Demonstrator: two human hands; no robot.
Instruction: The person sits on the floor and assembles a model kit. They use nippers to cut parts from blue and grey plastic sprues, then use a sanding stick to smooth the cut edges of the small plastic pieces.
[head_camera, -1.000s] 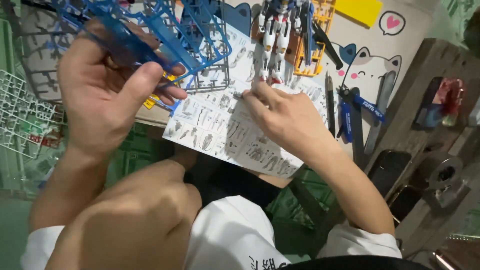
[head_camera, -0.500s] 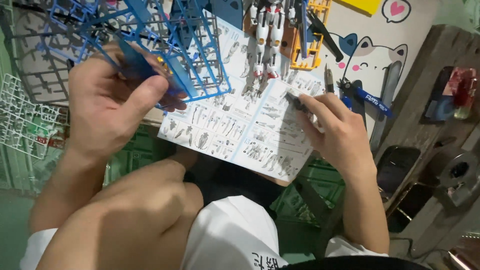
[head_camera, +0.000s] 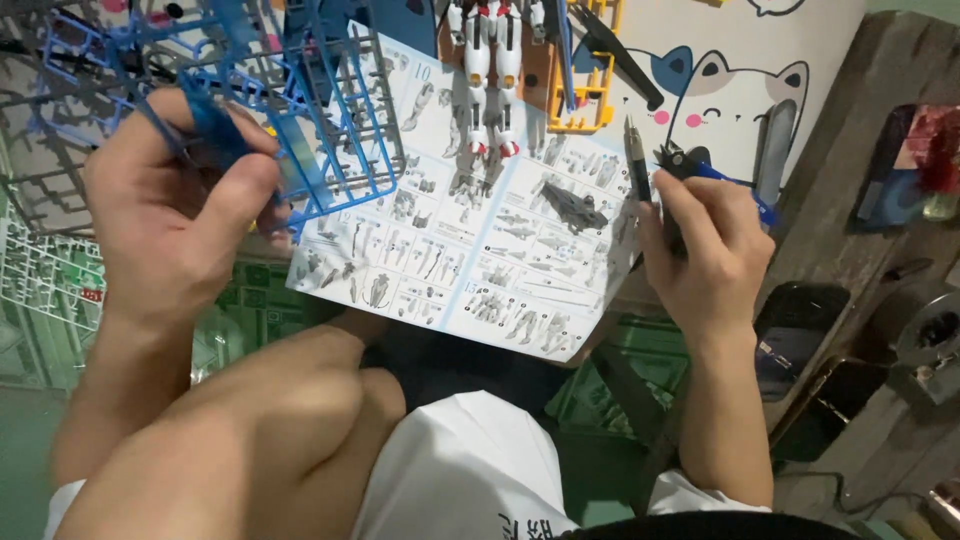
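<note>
My left hand (head_camera: 175, 215) grips a blue plastic parts frame (head_camera: 300, 110) and holds it up over the left side of an open instruction sheet (head_camera: 470, 250). My right hand (head_camera: 705, 250) is closed around blue-handled nippers (head_camera: 715, 175) at the sheet's right edge, next to a thin dark pen-like tool (head_camera: 635, 160). A white, red and blue model robot (head_camera: 490, 60) lies above the sheet beside a yellow parts frame (head_camera: 585, 80).
White and grey parts frames (head_camera: 45, 270) lie at the far left. A mat with cat drawings (head_camera: 740, 70) covers the low table. A dark wooden bench (head_camera: 880, 200) with small objects stands at right. My knee (head_camera: 270, 430) is raised below, over a green cutting mat (head_camera: 250, 310).
My right hand has moved right, off the instruction sheet, and closed on the blue-handled nippers. My left hand still holds the blue frame, now a little higher.
</note>
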